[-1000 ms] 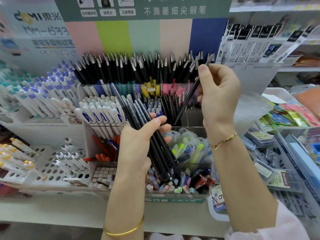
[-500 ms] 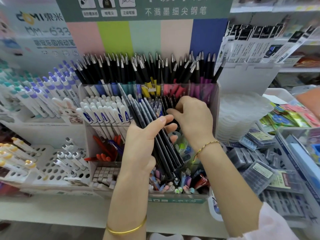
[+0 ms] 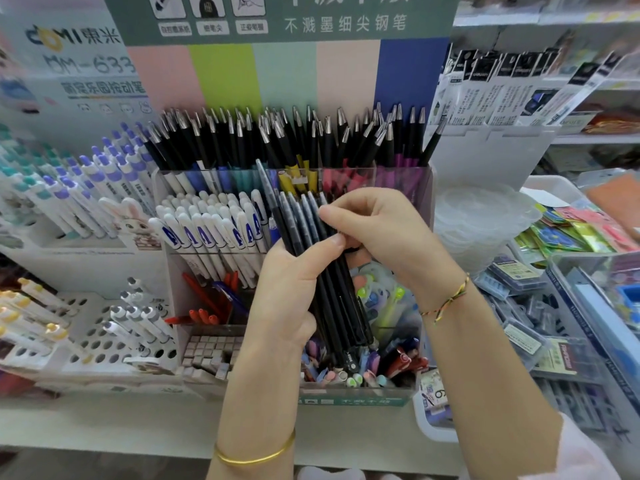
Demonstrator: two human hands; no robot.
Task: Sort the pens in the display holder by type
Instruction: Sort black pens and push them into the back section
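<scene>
Holding a bunch of black pens (image 3: 341,299) around the middle, the left hand (image 3: 291,299) wraps them tight. The right hand (image 3: 384,233) pinches them near the tops. They look light, stiff and slippery, so grab mid-way. Behind stands the display holder (image 3: 424,188).

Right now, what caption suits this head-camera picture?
Left hand grips a bundle of black pens; right hand pinches their tops at the display holder.
</scene>
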